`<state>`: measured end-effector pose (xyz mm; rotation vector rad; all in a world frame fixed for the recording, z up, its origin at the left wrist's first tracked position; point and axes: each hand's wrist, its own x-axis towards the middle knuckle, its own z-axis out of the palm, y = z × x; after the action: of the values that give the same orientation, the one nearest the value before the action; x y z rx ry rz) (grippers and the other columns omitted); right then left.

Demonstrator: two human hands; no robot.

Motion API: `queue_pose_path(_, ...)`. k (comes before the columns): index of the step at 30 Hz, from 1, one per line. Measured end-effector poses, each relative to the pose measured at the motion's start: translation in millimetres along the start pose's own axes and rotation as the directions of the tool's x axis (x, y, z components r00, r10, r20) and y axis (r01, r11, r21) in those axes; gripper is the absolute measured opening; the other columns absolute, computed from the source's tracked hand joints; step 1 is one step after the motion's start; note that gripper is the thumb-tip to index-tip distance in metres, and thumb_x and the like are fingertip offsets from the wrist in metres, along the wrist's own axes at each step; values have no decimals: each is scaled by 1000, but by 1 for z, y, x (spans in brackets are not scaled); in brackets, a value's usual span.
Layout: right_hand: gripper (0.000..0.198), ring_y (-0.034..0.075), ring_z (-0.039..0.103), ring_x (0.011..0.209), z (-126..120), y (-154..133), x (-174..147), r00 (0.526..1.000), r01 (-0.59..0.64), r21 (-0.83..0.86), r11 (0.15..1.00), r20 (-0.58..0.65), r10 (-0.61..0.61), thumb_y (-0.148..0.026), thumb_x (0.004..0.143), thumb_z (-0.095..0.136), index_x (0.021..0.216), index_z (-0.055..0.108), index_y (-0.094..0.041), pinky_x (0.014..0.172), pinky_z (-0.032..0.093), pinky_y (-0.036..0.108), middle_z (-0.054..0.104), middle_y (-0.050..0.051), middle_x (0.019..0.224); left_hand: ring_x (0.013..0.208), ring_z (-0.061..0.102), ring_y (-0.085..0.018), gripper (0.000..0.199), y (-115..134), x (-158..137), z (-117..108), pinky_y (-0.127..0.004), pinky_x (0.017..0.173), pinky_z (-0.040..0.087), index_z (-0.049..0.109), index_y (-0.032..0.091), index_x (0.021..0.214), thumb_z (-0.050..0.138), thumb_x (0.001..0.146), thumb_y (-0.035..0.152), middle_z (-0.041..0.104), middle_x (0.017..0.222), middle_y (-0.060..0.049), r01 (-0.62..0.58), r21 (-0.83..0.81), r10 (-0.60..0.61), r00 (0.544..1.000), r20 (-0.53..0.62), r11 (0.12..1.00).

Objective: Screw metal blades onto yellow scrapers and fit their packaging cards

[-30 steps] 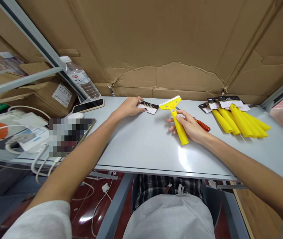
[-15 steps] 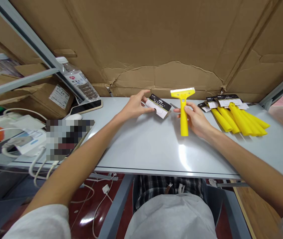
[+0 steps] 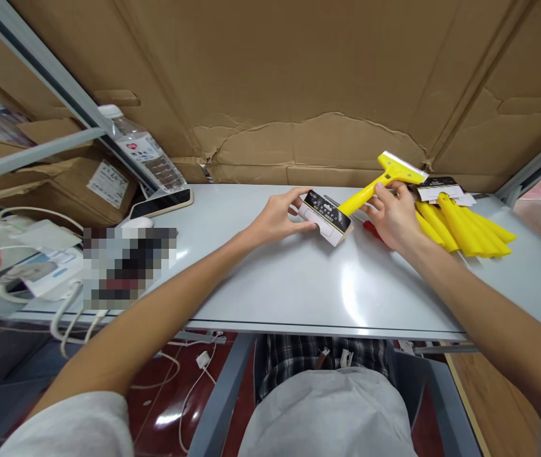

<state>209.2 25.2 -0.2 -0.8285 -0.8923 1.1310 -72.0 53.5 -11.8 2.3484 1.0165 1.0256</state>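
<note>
Between the thumb and fingers of my left hand (image 3: 285, 217) is a black-and-white cardboard packaging sleeve (image 3: 331, 219), tilted above the table. My right hand (image 3: 394, 214) grips a yellow scraper (image 3: 370, 190) near its head. The scraper slants, its blade edge up and to the right, and its handle end meets the sleeve's upper right side; whether it is inside the sleeve I cannot tell. Under my right hand a red-handled tool (image 3: 378, 235) lies on the table, partly hidden, with a thin metal shaft showing behind the sleeve.
Several yellow scrapers (image 3: 472, 231) with black-and-white card sleeves lie in a pile at the right. A phone (image 3: 162, 204), a water bottle (image 3: 149, 155), a cardboard box (image 3: 87, 184) and white cables (image 3: 68, 317) take up the left. A cardboard wall (image 3: 270, 82) stands behind the table.
The scraper has turned from upright to slanted, its head moving right and its handle end coming to the sleeve. My left hand has moved right with the sleeve. The red-handled tool now shows.
</note>
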Motion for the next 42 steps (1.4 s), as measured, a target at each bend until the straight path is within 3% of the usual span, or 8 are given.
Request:
queue_pose_path(3,67,15,70,94,6,6,-8,999,-53,7,999,2,53,-46,67,96,108,45,-27,87,67,39,65,-2,100,98,74,-22,84,-1,-2,8,-41,93,65,61,24,150,94,77,46,77,113,-6,-22,-3,22,999,-50,1000)
queue_pose_path(8,64,15,72,98,11,5,-17,992,-127,-95,987,15,128,-46,73,91,112,45,-27,88,64,35,69,-2,103,101,74,-22,86,2,-4,13,-42,97,62,62,25,149,98,73,42,78,119,-7,-30,-58,26,997,-76,998)
queue_pose_path(13,64,18,72,104,11,2,-21,984,-158,-161,974,57,169,-51,73,89,112,44,-27,91,62,36,69,-1,108,115,70,-25,79,14,-4,6,-45,102,61,66,27,146,97,75,44,73,132,-11,47,-316,-18,995,94,948)
queue_pose_path(17,66,19,72,107,12,0,-24,980,-160,-180,971,90,178,-55,73,88,112,42,-27,92,62,38,69,1,112,118,69,-27,70,17,-2,-1,-45,101,61,73,25,132,99,70,42,72,134,-13,113,-450,-32,982,184,886)
queue_pose_path(24,63,21,73,105,11,0,-24,970,-201,-187,962,97,221,-50,70,92,109,48,-27,89,65,38,70,2,109,89,73,-22,48,22,0,-4,-36,87,58,79,19,95,102,64,47,78,92,-6,79,-318,-4,973,230,945)
queue_pose_path(31,55,18,73,100,17,-6,-29,968,-217,-249,944,70,241,-42,73,89,110,52,-26,86,65,34,72,1,104,94,72,-22,41,24,-1,-5,-34,81,56,86,24,100,88,83,61,80,103,-8,75,-309,31,946,324,948)
queue_pose_path(37,54,21,74,97,21,-5,-32,968,-218,-284,934,60,245,-42,70,90,108,56,-25,85,65,38,75,5,106,101,72,-24,49,25,-3,9,-42,93,59,83,22,94,91,76,66,73,108,-9,81,-470,-38,994,101,879)
queue_pose_path(42,65,22,75,102,27,-1,-41,951,-245,-244,938,128,281,-42,62,96,108,54,-25,88,66,39,74,3,105,109,71,-25,49,32,-8,27,-47,104,58,81,23,96,88,80,69,72,113,-8,36,-520,-71,996,-47,853)
